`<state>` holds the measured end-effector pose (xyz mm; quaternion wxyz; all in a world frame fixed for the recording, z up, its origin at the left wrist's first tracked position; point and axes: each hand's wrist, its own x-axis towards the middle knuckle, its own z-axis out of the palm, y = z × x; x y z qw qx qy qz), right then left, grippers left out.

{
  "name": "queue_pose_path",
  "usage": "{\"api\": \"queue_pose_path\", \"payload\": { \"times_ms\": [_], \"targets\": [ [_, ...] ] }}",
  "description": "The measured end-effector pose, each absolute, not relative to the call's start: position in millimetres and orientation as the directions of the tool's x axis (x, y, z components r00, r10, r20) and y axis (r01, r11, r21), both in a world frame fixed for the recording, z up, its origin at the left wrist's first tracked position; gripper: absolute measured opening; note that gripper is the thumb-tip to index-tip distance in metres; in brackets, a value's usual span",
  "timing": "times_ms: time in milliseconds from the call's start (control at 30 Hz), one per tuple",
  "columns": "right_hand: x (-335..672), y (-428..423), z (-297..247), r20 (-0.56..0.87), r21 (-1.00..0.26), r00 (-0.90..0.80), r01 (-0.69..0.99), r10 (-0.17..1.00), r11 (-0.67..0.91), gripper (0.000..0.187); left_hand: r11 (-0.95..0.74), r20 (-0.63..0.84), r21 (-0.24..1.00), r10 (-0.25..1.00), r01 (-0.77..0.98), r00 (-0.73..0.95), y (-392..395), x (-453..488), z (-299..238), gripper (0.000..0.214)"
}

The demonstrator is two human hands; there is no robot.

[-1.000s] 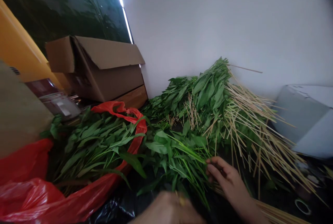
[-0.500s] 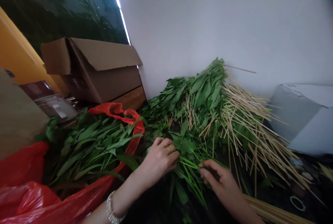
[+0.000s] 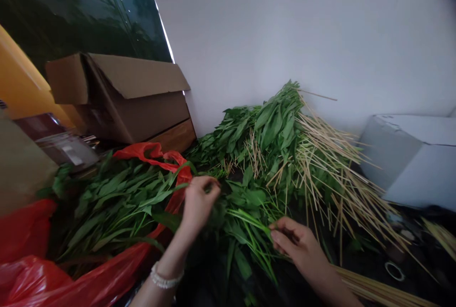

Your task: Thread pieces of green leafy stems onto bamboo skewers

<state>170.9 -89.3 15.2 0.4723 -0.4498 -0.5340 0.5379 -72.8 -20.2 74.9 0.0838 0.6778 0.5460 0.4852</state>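
Observation:
A heap of long-leaved green stems (image 3: 249, 197) lies on black plastic sheeting (image 3: 210, 288), with a second bunch of leafy stems (image 3: 114, 202) on a red plastic bag (image 3: 32, 273) to its left. My left hand (image 3: 198, 202), a pearl bracelet (image 3: 166, 278) on its wrist, pinches leaves at the heap's left edge. My right hand (image 3: 295, 243) has its fingers closed around green stems at the near right of the heap. Thin pale wooden sticks (image 3: 331, 178) fan out through the leaves on the right.
A brown cardboard box (image 3: 131, 102) with open flaps stands behind the greens, and a white box (image 3: 409, 159) sits at right. A white wall (image 3: 285, 26) rises behind. A bundle of sticks (image 3: 377, 292) and a tape roll (image 3: 394, 271) lie at lower right.
My left hand has risen from the bottom of the view and moved up and left, its fingers drawing together on the leaves. My right hand stays on the stems. The view has shifted slightly.

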Motion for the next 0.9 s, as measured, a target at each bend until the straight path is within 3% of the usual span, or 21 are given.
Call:
{"api": "queue_pose_path", "payload": {
  "times_ms": [67, 167, 300, 433, 567, 667, 800, 900],
  "targets": [
    [174, -88, 14, 0.012, -0.999, -0.127, -0.033, 0.992, 0.007, 0.026, -0.341, 0.540, 0.710, 0.825, 0.616, -0.166, -16, -86, 87, 0.016],
    [174, -86, 11, 0.030, -1.000, -0.097, -0.005, 0.995, 0.030, 0.024, -0.422, 0.498, 0.684, 0.866, 0.595, 0.041, -25, -83, 99, 0.019],
    [170, -87, 8, 0.082, -0.993, -0.096, 0.073, 0.992, 0.089, 0.019, -0.632, 0.397, 0.441, 0.774, 0.637, 0.493, -46, -54, 98, 0.014],
    [171, -88, 11, 0.130, -0.979, -0.103, 0.146, 0.986, 0.145, 0.018, -0.777, 0.241, 0.158, 0.629, 0.609, 0.739, -51, -37, 90, 0.021],
    [170, -88, 14, 0.152, -0.958, -0.120, 0.227, 0.981, 0.176, 0.017, -0.789, 0.133, -0.099, 0.593, 0.606, 0.794, -49, -35, 86, 0.016],
    [171, -86, 11, 0.163, -0.947, -0.116, 0.261, 0.980, 0.188, 0.018, -0.794, 0.114, -0.222, 0.556, 0.567, 0.823, -47, -36, 85, 0.012],
    [176, -84, 5, 0.121, -0.962, -0.106, 0.233, 0.987, 0.143, 0.021, -0.769, 0.155, -0.300, 0.545, 0.565, 0.824, -41, -41, 79, 0.008],
    [176, -83, 4, 0.058, -0.978, -0.131, 0.192, 0.990, 0.082, 0.022, -0.752, 0.197, -0.264, 0.571, 0.604, 0.797, -36, -45, 71, 0.006]
  ]
}}
